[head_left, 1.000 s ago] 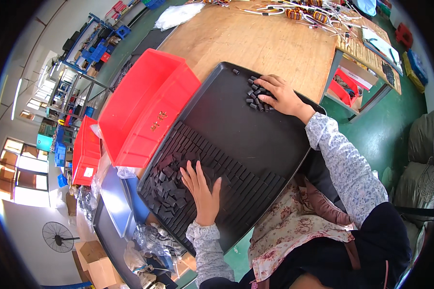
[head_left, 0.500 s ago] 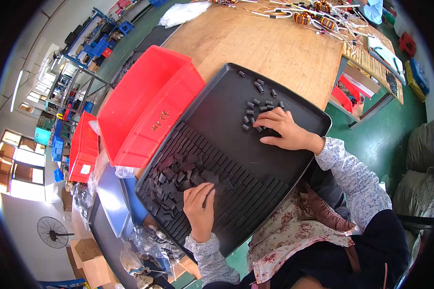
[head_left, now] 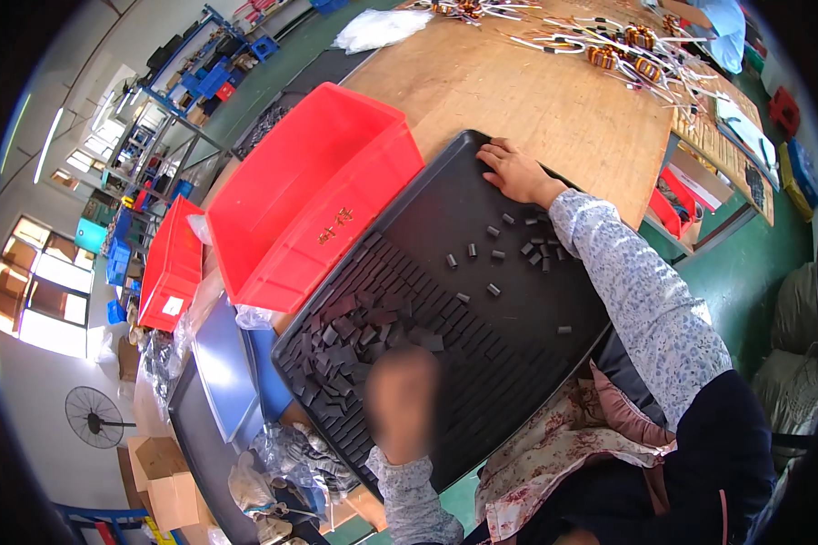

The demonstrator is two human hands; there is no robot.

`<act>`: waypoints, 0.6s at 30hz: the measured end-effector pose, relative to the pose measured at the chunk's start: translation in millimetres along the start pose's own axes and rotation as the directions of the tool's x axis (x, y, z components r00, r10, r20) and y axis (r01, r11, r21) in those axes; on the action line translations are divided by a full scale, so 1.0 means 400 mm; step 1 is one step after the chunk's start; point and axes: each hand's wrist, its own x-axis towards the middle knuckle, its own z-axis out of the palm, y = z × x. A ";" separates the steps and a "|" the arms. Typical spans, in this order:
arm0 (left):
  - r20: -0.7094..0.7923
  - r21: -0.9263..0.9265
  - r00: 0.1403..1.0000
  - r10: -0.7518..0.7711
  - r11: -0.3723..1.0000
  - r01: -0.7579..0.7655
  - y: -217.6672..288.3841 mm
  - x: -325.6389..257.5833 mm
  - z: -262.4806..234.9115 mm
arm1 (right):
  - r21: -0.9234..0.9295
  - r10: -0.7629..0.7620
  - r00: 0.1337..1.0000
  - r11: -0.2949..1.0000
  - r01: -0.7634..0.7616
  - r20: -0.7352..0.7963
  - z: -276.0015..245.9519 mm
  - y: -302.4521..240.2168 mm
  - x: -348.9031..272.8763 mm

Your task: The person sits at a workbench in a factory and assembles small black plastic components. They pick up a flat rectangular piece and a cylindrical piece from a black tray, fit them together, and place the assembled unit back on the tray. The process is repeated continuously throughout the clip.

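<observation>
A large black tray (head_left: 427, 214) lies tilted across my view. Close-set rows of small black blocks (head_left: 482, 338) line its near left part, with a loose heap of flat black pieces (head_left: 334, 372) on top. Short black cylinders (head_left: 533, 252) are scattered over the far right part, one of them (head_left: 564, 330) alone near the right edge. My right hand (head_left: 521, 174) rests at the tray's far corner, fingers stretched out and no piece visible in them. My left hand (head_left: 402, 400) is over the rows beside the heap; it is blurred, so its fingers cannot be made out.
A big red bin (head_left: 300, 263) stands against the tray's left side, with a smaller red bin (head_left: 174, 272) beyond it. Wired copper coils (head_left: 623, 54) lie on the wooden table (head_left: 554, 118) at the back. Another person in a blue garment (head_left: 725, 36) is at the far right.
My right hand has moved from the cylinders to the tray's far corner. The cylinders are more spread out, some nearer the rows. My left hand stays by the heap.
</observation>
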 end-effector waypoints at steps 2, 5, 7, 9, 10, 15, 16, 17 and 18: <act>0.042 -0.128 0.989 -0.143 0.981 0.148 0.009 -0.003 -0.010 | 0.133 0.057 0.998 0.990 -0.056 -0.007 -0.014 -0.017 -0.028; 0.144 -0.384 0.938 -0.316 0.856 0.347 0.022 -0.021 0.000 | 0.297 0.101 0.995 0.950 -0.093 -0.012 -0.054 -0.018 -0.086; 0.234 -0.606 0.897 -0.374 0.666 0.436 0.021 -0.041 0.027 | 0.386 0.121 0.992 0.917 -0.105 -0.018 -0.076 -0.021 -0.123; 0.296 -0.682 0.886 -0.358 0.570 0.458 0.031 -0.046 0.044 | 0.443 0.160 0.983 0.878 -0.181 0.085 -0.123 -0.067 -0.157; 0.328 -0.715 0.880 -0.342 0.518 0.468 0.039 -0.046 0.055 | 0.466 0.181 0.974 0.856 -0.224 0.135 -0.139 -0.081 -0.179; 0.504 -0.685 0.830 -0.241 0.474 0.554 0.033 -0.049 0.084 | 0.542 -0.067 0.994 0.841 0.010 0.087 -0.201 -0.139 -0.260; 0.545 -0.654 0.809 -0.219 0.493 0.574 0.012 -0.059 0.087 | 0.534 -0.064 0.998 0.845 0.039 0.027 -0.215 -0.166 -0.278; 0.588 -0.623 0.786 -0.193 0.513 0.591 0.002 -0.063 0.089 | 0.521 -0.057 0.998 0.851 0.066 -0.033 -0.232 -0.197 -0.298; 0.589 -0.623 0.782 -0.204 0.502 0.600 0.005 -0.064 0.090 | 0.509 -0.054 0.994 0.856 0.094 -0.091 -0.244 -0.231 -0.318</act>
